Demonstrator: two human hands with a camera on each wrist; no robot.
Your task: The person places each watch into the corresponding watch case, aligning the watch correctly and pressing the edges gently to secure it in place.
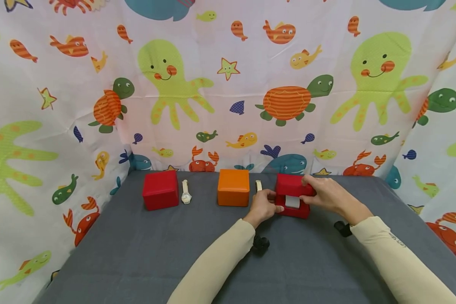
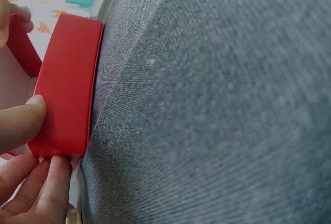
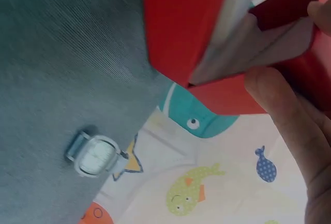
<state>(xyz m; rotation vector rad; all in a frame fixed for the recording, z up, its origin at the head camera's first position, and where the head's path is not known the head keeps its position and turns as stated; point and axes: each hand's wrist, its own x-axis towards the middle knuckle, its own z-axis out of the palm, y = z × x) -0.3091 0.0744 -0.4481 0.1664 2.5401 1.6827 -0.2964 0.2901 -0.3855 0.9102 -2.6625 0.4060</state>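
A red box (image 1: 293, 195) stands at the right of the row on the grey table (image 1: 137, 253), its lid partly raised over a white cushion (image 1: 292, 201). My left hand (image 1: 275, 205) pinches the box's lower left side; in the left wrist view the thumb (image 2: 20, 123) and fingers (image 2: 46, 193) press its red wall (image 2: 67, 84). My right hand (image 1: 308, 188) grips the lid from the top and right. The right wrist view shows the box (image 3: 186, 27) open a crack, with pale lining and fingers (image 3: 289, 110) curled on the lid.
An orange box (image 1: 233, 187) and another red box (image 1: 160, 190) stand shut to the left, a white-strapped watch (image 1: 185, 192) between them. A second watch (image 1: 259, 185) (image 3: 95, 154) lies beside the held box. A sea-creature curtain (image 1: 228, 84) walls the table's back and sides.
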